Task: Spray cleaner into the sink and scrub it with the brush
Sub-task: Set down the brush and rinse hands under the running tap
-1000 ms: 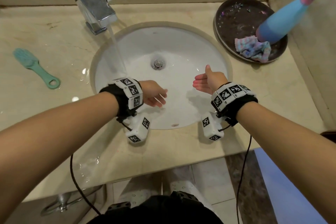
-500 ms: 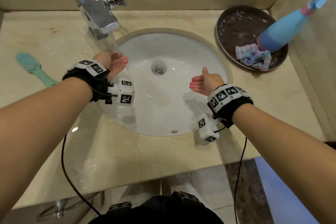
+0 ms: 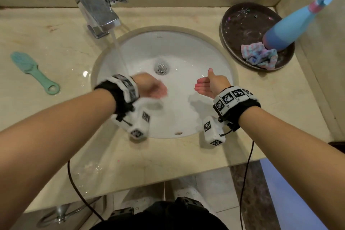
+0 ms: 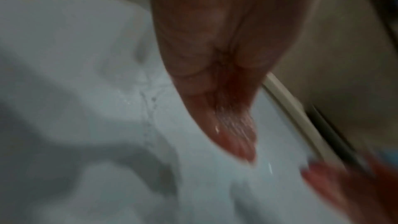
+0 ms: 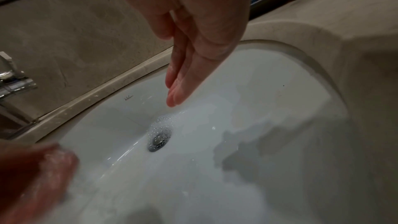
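I note a wet beige stone counter with tap running; white sink wet, green brush lying left. Left hand and right hand empty, fingers extended.

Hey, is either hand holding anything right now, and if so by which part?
Nothing: left hand and right hand are empty over the sink; the brush lies untouched.

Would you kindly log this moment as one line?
tap running | left hand open | right hand open | brush on counter | spray bottle on tray
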`<action>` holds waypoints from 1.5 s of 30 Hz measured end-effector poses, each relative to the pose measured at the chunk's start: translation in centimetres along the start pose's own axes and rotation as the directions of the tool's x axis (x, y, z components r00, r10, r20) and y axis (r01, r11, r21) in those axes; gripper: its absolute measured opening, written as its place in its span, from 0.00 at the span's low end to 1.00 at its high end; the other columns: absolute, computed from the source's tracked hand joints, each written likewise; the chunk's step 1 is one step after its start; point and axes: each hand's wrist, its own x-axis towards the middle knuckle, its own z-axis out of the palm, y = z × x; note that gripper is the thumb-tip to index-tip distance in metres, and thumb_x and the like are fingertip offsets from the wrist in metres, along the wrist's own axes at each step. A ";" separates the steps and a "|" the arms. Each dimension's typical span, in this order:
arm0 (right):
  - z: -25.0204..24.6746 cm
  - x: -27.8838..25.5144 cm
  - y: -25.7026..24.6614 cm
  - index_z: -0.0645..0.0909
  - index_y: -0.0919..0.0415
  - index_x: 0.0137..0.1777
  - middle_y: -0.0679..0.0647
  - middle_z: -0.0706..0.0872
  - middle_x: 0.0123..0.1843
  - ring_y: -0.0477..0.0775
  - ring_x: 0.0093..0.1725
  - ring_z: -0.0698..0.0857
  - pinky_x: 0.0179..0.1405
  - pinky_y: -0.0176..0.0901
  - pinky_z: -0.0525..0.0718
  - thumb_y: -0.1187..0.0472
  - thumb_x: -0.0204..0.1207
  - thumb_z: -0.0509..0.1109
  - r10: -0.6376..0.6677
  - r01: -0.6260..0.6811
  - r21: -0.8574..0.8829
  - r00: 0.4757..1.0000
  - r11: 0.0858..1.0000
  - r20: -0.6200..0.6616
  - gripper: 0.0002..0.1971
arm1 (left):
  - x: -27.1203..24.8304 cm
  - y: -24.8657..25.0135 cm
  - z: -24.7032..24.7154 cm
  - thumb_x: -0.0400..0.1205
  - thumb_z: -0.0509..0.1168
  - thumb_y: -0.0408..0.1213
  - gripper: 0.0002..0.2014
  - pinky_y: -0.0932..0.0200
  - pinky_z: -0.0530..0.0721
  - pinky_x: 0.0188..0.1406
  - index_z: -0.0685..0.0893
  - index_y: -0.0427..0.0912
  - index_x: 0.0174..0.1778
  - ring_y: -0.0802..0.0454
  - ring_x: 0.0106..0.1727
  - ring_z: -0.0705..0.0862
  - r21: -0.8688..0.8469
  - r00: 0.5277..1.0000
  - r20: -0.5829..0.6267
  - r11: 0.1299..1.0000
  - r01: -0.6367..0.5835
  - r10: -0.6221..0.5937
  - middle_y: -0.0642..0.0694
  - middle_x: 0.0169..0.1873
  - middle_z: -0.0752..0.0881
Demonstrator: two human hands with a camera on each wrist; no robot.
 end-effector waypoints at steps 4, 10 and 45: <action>-0.5 0.0 0.2 0.78 0.69 0.35 0.62 0.83 0.35 0.55 0.31 0.83 0.26 0.34 0.85 0.49 0.87 0.50 -0.027 0.027 -0.008 1.000 1.000 -0.014 0.28 | -0.9 -2.3 5.9 0.88 0.53 0.41 0.15 0.64 0.84 0.35 0.81 0.39 0.43 0.57 0.28 0.88 0.500 0.902 0.310 0.859 0.114 -0.300 0.49 0.30 0.90; -0.7 -0.2 0.3 0.78 0.69 0.35 0.63 0.83 0.35 0.56 0.31 0.83 0.25 0.35 0.85 0.49 0.87 0.51 -0.026 0.025 -0.007 0.999 1.000 -0.034 0.28 | 0.3 -0.6 0.8 0.88 0.52 0.38 0.15 0.64 0.75 0.34 0.77 0.40 0.37 0.53 0.34 0.81 0.275 0.997 -0.082 0.961 0.036 -0.014 0.46 0.32 0.84; 0.0 0.2 -0.3 0.79 0.68 0.35 0.61 0.84 0.34 0.53 0.30 0.84 0.25 0.34 0.85 0.48 0.86 0.51 -0.023 0.022 -0.008 0.998 1.000 -0.064 0.28 | 0.0 -1.4 3.2 0.87 0.55 0.41 0.15 0.66 0.85 0.36 0.82 0.38 0.44 0.57 0.29 0.89 0.467 0.921 0.296 0.879 0.092 -0.253 0.48 0.30 0.90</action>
